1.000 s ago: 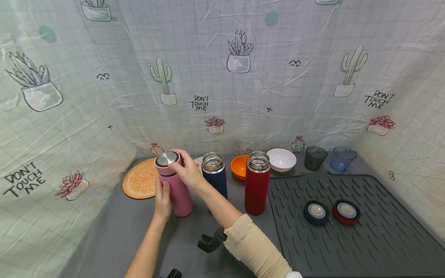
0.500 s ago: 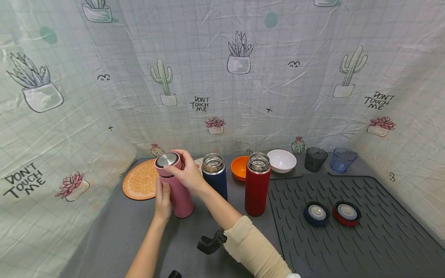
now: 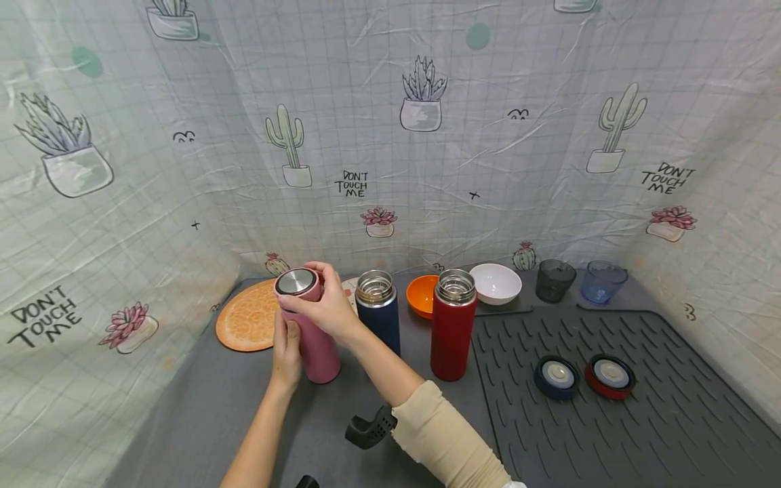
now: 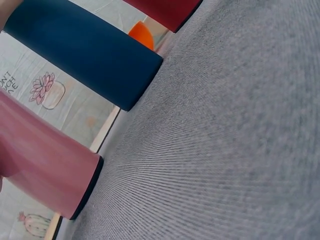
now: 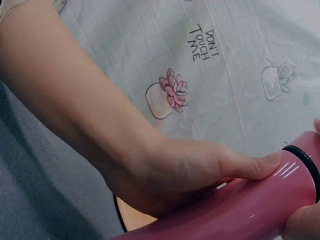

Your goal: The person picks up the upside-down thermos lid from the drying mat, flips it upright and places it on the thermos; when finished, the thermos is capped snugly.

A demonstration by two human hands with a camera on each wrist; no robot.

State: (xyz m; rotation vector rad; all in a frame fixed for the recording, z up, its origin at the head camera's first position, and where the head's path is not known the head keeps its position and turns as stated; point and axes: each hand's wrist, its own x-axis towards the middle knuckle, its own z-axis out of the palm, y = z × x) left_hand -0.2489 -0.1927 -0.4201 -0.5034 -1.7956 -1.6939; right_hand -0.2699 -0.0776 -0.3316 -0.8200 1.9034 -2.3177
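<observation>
My left hand [image 3: 285, 346] wraps the tall pink steel flask [image 3: 311, 339] to steady it; my right hand [image 3: 329, 306] grips its steel-topped lid [image 3: 295, 282], probably twisting.

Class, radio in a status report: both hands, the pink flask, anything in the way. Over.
Left hand grips pink flask body. Right hand grips its lid, lid on. Blue flask close beside, not touching. Over.

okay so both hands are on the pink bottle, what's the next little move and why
Probably twist the lid with the right hand while the left hand steadies the pink bottle. Its lid is on, whereas the blue bottle and red bottle stand open.
</observation>
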